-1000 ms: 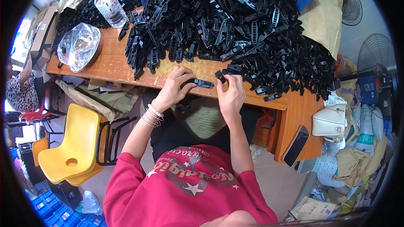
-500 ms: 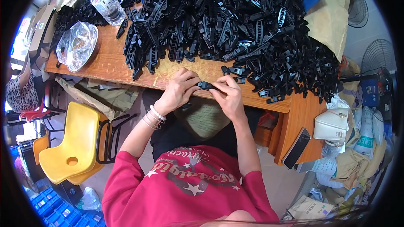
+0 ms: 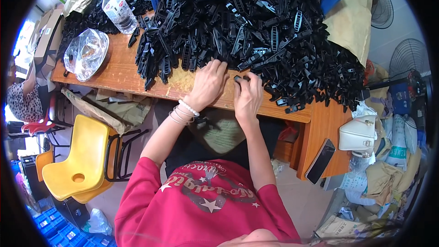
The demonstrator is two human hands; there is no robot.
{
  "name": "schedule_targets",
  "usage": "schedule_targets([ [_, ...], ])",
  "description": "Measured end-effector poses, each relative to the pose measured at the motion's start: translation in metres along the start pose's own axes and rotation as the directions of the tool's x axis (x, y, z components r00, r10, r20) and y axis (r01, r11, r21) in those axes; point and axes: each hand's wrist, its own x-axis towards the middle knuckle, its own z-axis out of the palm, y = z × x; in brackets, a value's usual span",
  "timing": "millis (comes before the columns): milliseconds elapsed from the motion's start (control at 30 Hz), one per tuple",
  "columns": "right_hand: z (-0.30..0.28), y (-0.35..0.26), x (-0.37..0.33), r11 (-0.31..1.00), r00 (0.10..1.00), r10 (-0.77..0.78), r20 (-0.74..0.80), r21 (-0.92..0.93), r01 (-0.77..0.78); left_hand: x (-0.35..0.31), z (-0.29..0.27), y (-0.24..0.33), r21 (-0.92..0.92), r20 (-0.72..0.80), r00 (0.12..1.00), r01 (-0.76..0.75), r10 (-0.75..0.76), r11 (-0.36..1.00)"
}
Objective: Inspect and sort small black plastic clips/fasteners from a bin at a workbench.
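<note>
A big heap of small black plastic parts [image 3: 219, 27] lies on the wooden table. At the heap's near edge is my left hand [image 3: 209, 84], back upward, its fingers bent and close together. Its fingertips are partly hidden, so what they hold, if anything, does not show. My right hand [image 3: 249, 96] is just to its right, above the table's front edge. Between its thumb and fingers is a small black plastic part [image 3: 237, 78], mostly covered by the hand.
On the table's left stand a clear plastic bottle [image 3: 119, 11] and a bowl covered in clear film [image 3: 87, 55]. A phone [image 3: 320, 161] and a white bag [image 3: 359, 133] lie at the right. A yellow chair [image 3: 75, 158] stands at the left.
My hands were together on one black plastic part. Now they are apart: the left has moved forward to the heap's edge, the right slightly forward. The view has shifted a little.
</note>
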Motion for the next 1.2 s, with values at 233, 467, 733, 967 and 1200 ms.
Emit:
schedule_targets([
  [233,-0.019,-0.018,-0.017,0.725,0.899,0.372,0.233,0.532,-0.438,-0.001,0.000,0.003,0.072,-0.066,0.997,-0.028,0.033,0.997],
  [467,-0.038,-0.010,-0.030,0.915,0.968,0.182,0.171,0.330,-0.230,-0.023,-0.021,0.014,-0.008,0.149,0.981,0.130,-0.127,0.992],
  [733,-0.045,-0.006,-0.039,0.937,0.961,0.203,0.190,0.246,-0.247,-0.026,-0.034,0.007,-0.138,0.130,0.991,0.000,0.018,0.990],
  [967,-0.050,-0.001,-0.036,0.840,0.935,0.230,0.271,0.429,-0.331,-0.031,-0.029,0.023,-0.246,0.254,0.967,0.047,0.017,0.968],
  [1200,-0.060,0.008,-0.030,0.777,0.883,0.262,0.390,0.458,-0.433,-0.037,-0.030,0.004,-0.364,0.151,0.987,0.101,-0.049,0.926],
])
